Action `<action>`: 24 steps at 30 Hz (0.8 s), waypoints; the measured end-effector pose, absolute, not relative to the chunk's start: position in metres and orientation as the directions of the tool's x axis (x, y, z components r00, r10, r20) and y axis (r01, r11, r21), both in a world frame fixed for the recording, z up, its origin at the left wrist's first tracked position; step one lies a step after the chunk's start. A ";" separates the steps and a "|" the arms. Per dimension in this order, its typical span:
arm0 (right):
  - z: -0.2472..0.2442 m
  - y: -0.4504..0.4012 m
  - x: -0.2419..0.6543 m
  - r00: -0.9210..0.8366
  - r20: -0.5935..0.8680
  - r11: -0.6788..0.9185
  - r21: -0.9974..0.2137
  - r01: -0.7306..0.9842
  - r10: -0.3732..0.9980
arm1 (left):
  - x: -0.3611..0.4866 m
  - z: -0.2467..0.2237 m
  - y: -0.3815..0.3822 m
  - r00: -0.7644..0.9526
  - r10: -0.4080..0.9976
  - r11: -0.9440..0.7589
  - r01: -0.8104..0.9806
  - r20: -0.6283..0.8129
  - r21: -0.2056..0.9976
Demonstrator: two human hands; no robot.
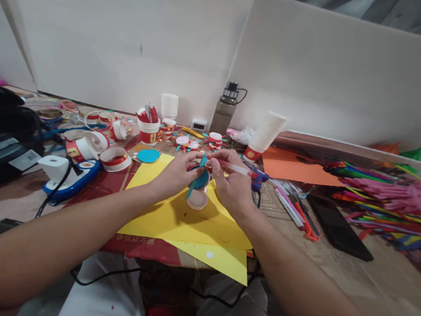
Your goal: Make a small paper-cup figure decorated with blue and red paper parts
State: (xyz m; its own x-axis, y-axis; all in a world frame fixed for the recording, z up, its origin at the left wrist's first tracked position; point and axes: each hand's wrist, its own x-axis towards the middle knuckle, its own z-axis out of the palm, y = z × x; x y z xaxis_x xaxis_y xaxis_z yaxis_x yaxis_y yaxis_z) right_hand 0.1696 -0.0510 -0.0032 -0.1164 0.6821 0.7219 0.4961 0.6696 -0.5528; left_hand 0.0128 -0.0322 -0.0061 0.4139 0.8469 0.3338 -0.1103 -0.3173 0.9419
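Both hands meet over the yellow paper in the middle of the table. My left hand (177, 174) is closed, its fingertips pinching a blue paper strip (193, 188) beside a small dark-blue round piece (203, 179). My right hand (233, 182) is closed too, thumb and fingertips at the strip's upper end. A slim pen with a pinkish, translucent barrel (237, 168) lies in the right hand's grip, pointing left. Just below the fingers sits a small whitish paper disc (197, 200). Fingers partly hide where the blue pieces meet.
A blue disc (148, 156) lies left of the yellow sheets (153, 222). Cut cup rings (115, 159) and a power strip (70, 180) stand left. Behind are a bottle (224, 111) and stacked paper cups (266, 133). A glue gun (259, 178), pens and a phone (339, 226) lie right.
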 end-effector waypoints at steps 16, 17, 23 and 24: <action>-0.004 -0.050 0.170 -0.120 0.723 0.675 -0.554 0.487 0.680 | 0.013 -0.007 -0.032 0.415 0.846 -0.320 -0.106 0.335 0.941; -0.004 -0.050 0.170 -0.117 0.724 0.674 -0.554 0.488 0.680 | 0.013 -0.007 -0.032 0.417 0.844 -0.324 -0.104 0.337 0.940; -0.004 -0.049 0.170 -0.111 0.723 0.672 -0.558 0.487 0.681 | 0.013 -0.006 -0.033 0.417 0.851 -0.307 -0.099 0.320 0.946; -0.004 -0.049 0.170 -0.112 0.721 0.671 -0.561 0.485 0.684 | 0.013 -0.006 -0.033 0.418 0.851 -0.302 -0.106 0.318 0.947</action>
State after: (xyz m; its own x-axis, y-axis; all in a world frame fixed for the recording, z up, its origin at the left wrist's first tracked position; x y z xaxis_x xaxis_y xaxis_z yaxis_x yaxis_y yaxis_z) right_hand 0.1699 -0.0494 -0.0038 -0.1119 0.6835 0.7213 0.4854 0.6710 -0.5605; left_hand 0.0127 -0.0330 -0.0064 0.4184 0.8507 0.3183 -0.1057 -0.3024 0.9473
